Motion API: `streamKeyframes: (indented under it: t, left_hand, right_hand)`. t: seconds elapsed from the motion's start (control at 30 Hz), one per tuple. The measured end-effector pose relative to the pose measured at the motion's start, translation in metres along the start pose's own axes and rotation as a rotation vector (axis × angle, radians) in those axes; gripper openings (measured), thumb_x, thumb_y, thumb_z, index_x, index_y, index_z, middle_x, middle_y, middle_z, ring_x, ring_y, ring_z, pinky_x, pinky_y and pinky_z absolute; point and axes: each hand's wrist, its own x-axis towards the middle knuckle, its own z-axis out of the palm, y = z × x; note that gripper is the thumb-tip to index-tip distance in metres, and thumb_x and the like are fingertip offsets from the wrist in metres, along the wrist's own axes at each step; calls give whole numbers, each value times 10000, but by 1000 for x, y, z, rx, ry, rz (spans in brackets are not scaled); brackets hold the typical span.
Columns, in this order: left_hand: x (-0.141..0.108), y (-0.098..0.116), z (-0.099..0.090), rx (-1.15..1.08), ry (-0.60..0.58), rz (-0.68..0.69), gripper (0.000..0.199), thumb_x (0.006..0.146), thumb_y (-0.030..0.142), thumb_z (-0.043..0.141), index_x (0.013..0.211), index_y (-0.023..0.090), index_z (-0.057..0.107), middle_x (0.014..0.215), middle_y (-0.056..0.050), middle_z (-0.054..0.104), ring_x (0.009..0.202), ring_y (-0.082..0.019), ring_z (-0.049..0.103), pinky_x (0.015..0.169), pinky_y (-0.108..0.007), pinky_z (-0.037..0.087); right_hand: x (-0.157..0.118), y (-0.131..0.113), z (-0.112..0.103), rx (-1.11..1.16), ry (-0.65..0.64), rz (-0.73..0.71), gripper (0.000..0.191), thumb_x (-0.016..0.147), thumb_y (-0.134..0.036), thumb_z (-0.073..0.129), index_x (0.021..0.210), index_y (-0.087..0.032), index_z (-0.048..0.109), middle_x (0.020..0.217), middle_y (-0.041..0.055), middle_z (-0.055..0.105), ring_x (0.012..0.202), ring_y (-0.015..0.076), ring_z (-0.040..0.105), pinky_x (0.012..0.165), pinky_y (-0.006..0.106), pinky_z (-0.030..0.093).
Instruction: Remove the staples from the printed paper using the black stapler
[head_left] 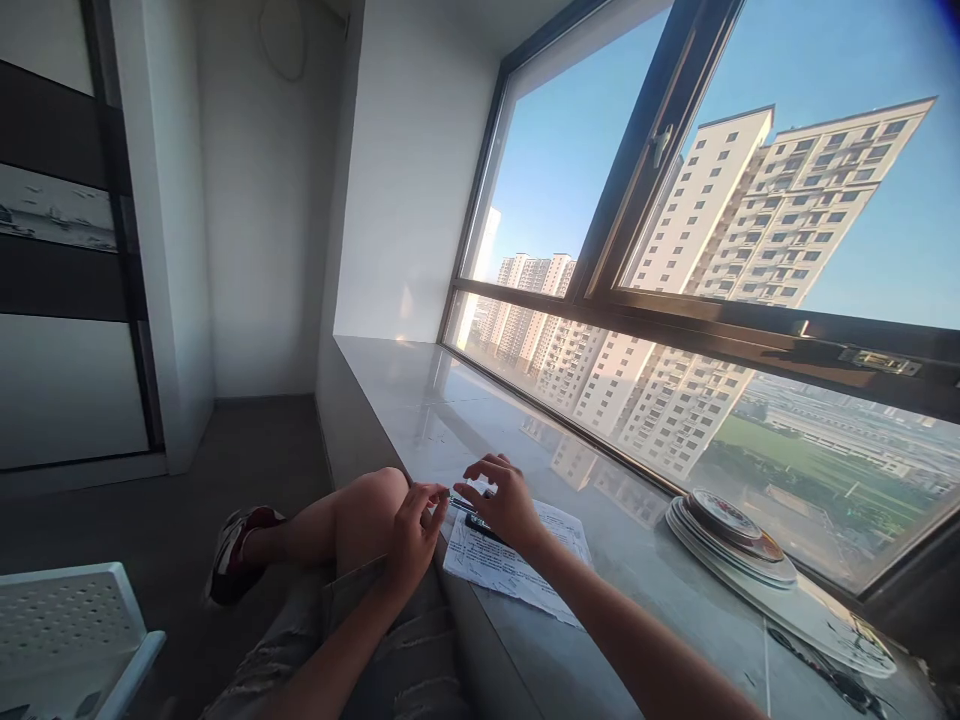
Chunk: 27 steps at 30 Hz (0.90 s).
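Note:
My left hand (415, 530) is over the sill's front edge, its thumb and fingertips pinched round the end of something small and thin. Beside it on the right, my right hand (504, 503) has curved fingers, with the thumb and index finger apart near a slim, pen-like metallic item (460, 504). Whether the right fingers touch that item cannot be made out. A dark object (484, 528) lies partly under the right hand, on a creased printed sheet (502, 572). The sheet rests on the grey window sill (420, 425), and my right forearm crosses above it.
Stacked round plates or discs (731, 540) stand on the sill at the right, near the window frame. Scissors (832, 680) lie in front of them. A white perforated plastic basket (71, 620) is at the lower left. My bent leg is against the sill.

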Motion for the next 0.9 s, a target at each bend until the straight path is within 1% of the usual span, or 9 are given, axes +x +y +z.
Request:
streamKeyframes:
  t: [0.07, 0.13, 0.23, 0.3, 0.43, 0.57, 0.7, 0.8, 0.9]
  left_hand:
    - [0, -1, 1, 16, -13, -13, 196, 1004, 349, 486, 1079, 232, 623, 1069, -72, 658, 991, -227, 649, 867, -366, 545]
    - [-1, -5, 4, 54, -40, -26, 187, 1005, 331, 466, 1073, 228, 606, 1053, -75, 637, 972, -230, 640, 841, -371, 549]
    - [-4, -11, 10, 139, -110, 22, 165, 999, 279, 450, 1077, 226, 586, 1052, -74, 608, 1004, -242, 621, 881, -404, 537]
    - [-5, -13, 12, 193, -154, 72, 160, 999, 249, 444, 1088, 229, 576, 1072, -73, 594, 1049, -248, 601, 943, -432, 509]
    - [-5, -13, 11, 246, -167, 90, 141, 1005, 221, 436, 1091, 223, 547, 1083, -81, 573, 1068, -247, 580, 971, -435, 487]
    - [-4, -9, 8, 256, -190, 64, 146, 1010, 260, 436, 1092, 224, 551, 1083, -94, 567, 1043, -254, 586, 875, -392, 525]
    - [-2, -5, 5, 214, -235, 70, 158, 1001, 272, 444, 1086, 228, 570, 1090, -97, 579, 1082, -260, 585, 830, -354, 530]
    - [0, -2, 3, 164, -295, 88, 139, 984, 243, 471, 1051, 226, 591, 1074, -82, 596, 1070, -246, 591, 853, -344, 520]
    - [1, 0, 2, 133, -339, 99, 118, 963, 218, 503, 1021, 224, 606, 1054, -69, 608, 1046, -233, 598, 888, -348, 508]
  right_hand:
    - [-19, 10, -10, -48, 98, 12, 223, 898, -457, 676, 930, -244, 736, 949, 77, 698, 920, 244, 622, 857, 364, 479]
    - [-39, 24, -16, -70, 139, 63, 261, 900, -479, 663, 996, -244, 726, 1010, 97, 673, 983, 270, 611, 874, 389, 490]
    - [-63, 43, -16, -62, 131, 130, 312, 879, -485, 681, 1084, -251, 702, 1100, 102, 656, 1046, 285, 607, 896, 406, 505]
    - [-70, 51, -13, -21, 91, 157, 351, 869, -471, 691, 1144, -253, 680, 1145, 92, 662, 1059, 278, 621, 902, 396, 514]
    - [-71, 59, -8, 55, 9, 194, 336, 865, -358, 688, 1180, -240, 686, 1128, 80, 724, 1022, 273, 673, 907, 385, 521]
    - [-70, 65, -10, 132, 6, 165, 355, 846, -253, 679, 1200, -244, 712, 1156, 75, 743, 1066, 285, 681, 964, 399, 511]
    - [-72, 69, -15, 235, -33, 128, 391, 839, -243, 685, 1229, -238, 715, 1210, 71, 731, 1116, 288, 672, 1011, 419, 499]
    - [-73, 71, -16, 232, -56, 139, 398, 829, -235, 694, 1226, -228, 719, 1217, 80, 729, 1121, 296, 670, 1026, 439, 488]
    - [-72, 69, -16, 225, -57, 144, 401, 823, -230, 700, 1223, -218, 720, 1211, 85, 731, 1111, 293, 673, 1021, 431, 488]
